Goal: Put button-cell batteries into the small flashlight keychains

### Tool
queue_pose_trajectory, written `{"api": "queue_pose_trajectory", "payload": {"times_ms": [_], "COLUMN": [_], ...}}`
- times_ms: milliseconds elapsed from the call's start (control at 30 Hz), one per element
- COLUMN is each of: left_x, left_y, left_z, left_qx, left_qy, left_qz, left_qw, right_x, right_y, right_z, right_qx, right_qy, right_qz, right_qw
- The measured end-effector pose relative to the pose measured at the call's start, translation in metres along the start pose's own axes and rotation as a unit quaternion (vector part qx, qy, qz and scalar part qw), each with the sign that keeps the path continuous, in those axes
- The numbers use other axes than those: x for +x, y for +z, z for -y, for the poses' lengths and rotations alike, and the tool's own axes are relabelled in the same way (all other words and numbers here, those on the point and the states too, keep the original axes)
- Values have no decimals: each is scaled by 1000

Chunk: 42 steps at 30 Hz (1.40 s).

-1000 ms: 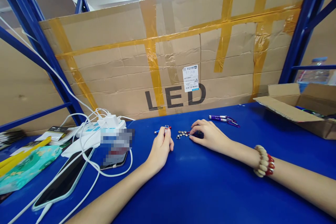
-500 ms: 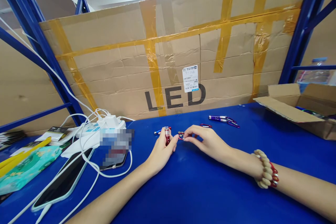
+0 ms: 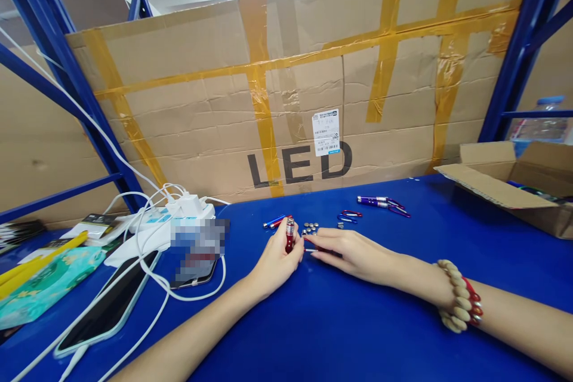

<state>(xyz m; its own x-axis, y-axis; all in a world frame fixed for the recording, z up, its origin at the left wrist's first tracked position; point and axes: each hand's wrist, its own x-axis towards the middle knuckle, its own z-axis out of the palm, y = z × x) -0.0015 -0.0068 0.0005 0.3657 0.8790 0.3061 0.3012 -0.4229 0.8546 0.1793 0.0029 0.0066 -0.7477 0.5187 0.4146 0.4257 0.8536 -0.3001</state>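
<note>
My left hand is closed around a small red flashlight with a silver head, held upright. Close beside it, my right hand pinches what looks like a red carabiner clip, mostly covered by the fingers. Several silver button cells lie just beyond the fingertips. Behind my left hand rest a blue tube and a red one, partly hidden. A red carabiner and a blue carabiner lie past my right hand.
Purple flashlights with clips lie farther back right. An open cardboard box stands at the right. On the left are a phone, white cables, a power strip and a teal packet. A cardboard sheet closes off the back.
My right hand has moved down and slightly toward me, uncovering the button cells and the blue carabiner. My left hand has shifted slightly right with the flashlight.
</note>
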Motion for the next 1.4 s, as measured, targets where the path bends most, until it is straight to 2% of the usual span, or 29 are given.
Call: {"api": "queue_pose_trajectory", "payload": {"times_ms": [233, 400, 533, 700, 833, 900, 1100, 1200, 1400], "left_x": [-1, -3, -3, -4, -6, -7, -6, -6, -5], "left_y": [-1, 0, 0, -2, -2, -3, -5, -5, -4], "left_z": [-2, -1, 0, -3, -4, -4, -4, -3, 0], "left_qx": [24, 90, 95, 83, 90, 96, 127, 133, 105], "left_qy": [22, 67, 68, 45, 38, 42, 74, 81, 75], "left_qz": [7, 7, 30, 33, 75, 93, 149, 148, 88], "left_qw": [999, 994, 993, 995, 992, 990, 978, 977, 988], "right_x": [-2, -1, 0, 0, -2, -3, -2, -1, 0], "right_y": [1, 4, 5, 3, 1, 2, 7, 8, 7], "right_z": [2, 3, 3, 1, 2, 3, 2, 1, -1], "right_qx": [-7, -76, -81, -48, -48, -53, -79, -86, -88], "right_qy": [20, 5, -8, 16, 37, 25, -63, -97, -63], "right_qz": [3, -23, -48, -117, -200, -218, -217, -231, -226], "right_qw": [1000, 997, 996, 992, 978, 974, 971, 964, 968]}}
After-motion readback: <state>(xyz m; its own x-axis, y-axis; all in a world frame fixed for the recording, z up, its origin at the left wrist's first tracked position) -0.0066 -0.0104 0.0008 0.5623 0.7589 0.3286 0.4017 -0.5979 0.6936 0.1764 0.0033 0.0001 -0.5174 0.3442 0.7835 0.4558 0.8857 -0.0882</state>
